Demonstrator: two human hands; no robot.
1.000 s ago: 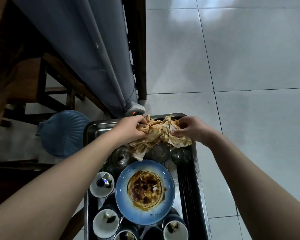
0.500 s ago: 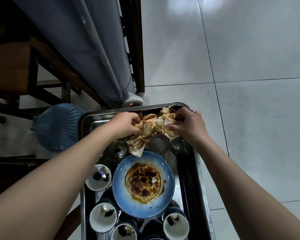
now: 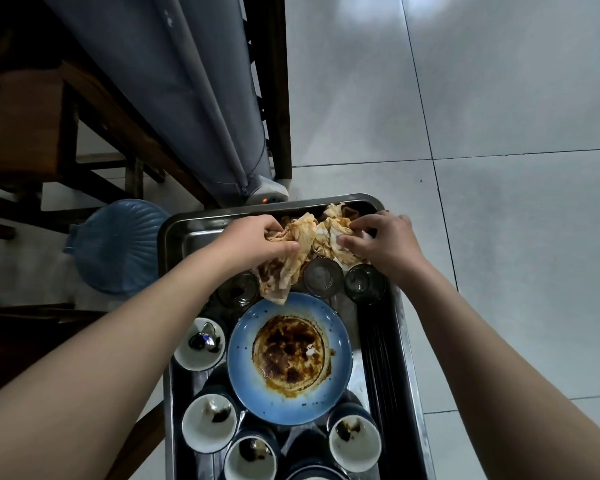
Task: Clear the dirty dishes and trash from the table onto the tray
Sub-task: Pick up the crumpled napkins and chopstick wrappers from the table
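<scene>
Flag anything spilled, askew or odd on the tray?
Only the napkin wad, gripped by left hand and right hand at the far end of the tray: a loose tail droops between two glasses to the blue plate. Nothing looks spilled.

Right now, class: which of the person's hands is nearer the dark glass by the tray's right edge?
Right. The right hand grips the napkins just beyond the glass; the left hand grips them farther left, past the middle glass.

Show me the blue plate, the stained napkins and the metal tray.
blue plate point(image 3: 245, 355), head view, on its bare left rim.
stained napkins point(image 3: 303, 233), head view, on the middle of the wad.
metal tray point(image 3: 194, 242), head view, on its bare far-left corner.
</scene>
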